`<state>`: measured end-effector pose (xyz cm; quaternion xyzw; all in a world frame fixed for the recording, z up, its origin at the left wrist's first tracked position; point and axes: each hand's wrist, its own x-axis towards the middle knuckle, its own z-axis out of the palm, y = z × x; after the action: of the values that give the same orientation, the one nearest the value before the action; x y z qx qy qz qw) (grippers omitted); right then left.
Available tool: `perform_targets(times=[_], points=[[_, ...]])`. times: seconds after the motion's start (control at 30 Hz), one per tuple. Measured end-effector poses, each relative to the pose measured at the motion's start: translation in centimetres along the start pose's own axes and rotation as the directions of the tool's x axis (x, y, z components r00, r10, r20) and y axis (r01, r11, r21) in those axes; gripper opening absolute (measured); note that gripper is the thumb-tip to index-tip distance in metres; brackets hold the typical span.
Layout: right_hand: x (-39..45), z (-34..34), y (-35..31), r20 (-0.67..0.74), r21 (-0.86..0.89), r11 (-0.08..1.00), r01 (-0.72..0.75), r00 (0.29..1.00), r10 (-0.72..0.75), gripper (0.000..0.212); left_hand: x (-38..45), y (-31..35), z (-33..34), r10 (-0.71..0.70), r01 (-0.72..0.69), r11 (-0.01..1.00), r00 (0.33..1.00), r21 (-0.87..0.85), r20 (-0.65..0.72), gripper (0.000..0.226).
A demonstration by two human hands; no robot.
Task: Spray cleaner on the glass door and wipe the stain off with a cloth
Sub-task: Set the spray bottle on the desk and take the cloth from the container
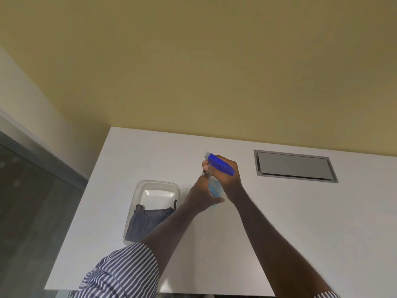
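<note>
Matt white table (279, 222), clear glossy plastic tray (137, 196), grey cloth (146, 222), brushed metal hatch (294, 166)

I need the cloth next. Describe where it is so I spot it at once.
Find the white table, then the clear plastic tray on its left side. The grey-blue cloth lies crumpled over the tray's near end, the only soft, dark thing there.

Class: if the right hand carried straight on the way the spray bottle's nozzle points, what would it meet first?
Probably nothing on the table: from the right hand, the spray bottle aims up-left over bare tabletop towards the wall; depth unclear.
</note>
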<state>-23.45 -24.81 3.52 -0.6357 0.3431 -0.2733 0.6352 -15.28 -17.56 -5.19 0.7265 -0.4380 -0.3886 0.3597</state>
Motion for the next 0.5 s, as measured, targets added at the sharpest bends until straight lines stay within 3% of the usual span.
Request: perform_targets(times=[0.23,0.5], points=[[-0.07,-0.21,0.70,-0.014,-0.034,0.997,-0.066,0.998,0.066,0.016,-0.04,-0.51,0.58,-0.007,0.007,0.997,1.000,0.081,-0.002,0.085],[-0.49,-0.60,0.70,-0.010,-0.062,0.998,-0.031,0.999,0.031,0.023,0.28,-0.81,0.86,0.036,-0.035,0.992,0.999,0.121,-0.006,0.087]])
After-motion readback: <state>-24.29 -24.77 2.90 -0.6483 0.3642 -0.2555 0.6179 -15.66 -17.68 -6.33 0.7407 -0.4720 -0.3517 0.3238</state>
